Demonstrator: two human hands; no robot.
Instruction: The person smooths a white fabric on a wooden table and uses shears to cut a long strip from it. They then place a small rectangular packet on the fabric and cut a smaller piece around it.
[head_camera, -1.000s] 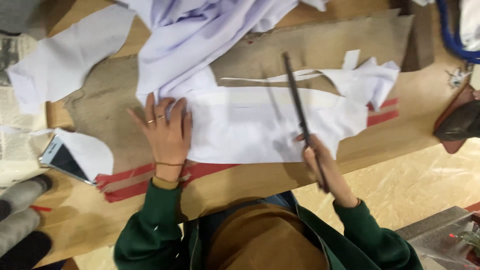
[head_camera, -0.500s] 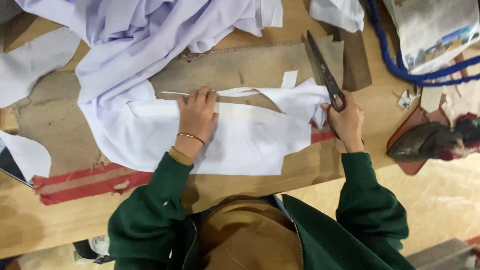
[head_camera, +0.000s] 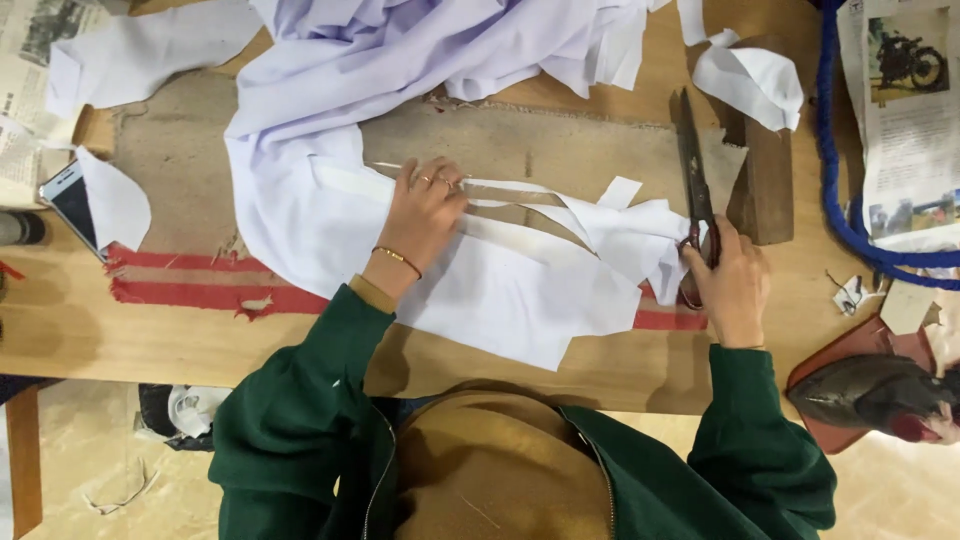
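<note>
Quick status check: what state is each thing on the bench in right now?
Left hand: flat, pressing the white cloth.
Right hand: gripping the scissors.
Scissors: blades shut, lying on the bench.
White cloth: spread flat, partly cut into strips.
Phone: half covered by a scrap.

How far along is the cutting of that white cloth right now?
Done: several strips and offcuts already lie cut loose on the table. In hand: the left hand presses the white cloth flat while the right hand grips the scissors at its edge. Left: the heaped lilac fabric looks uncut.
</note>
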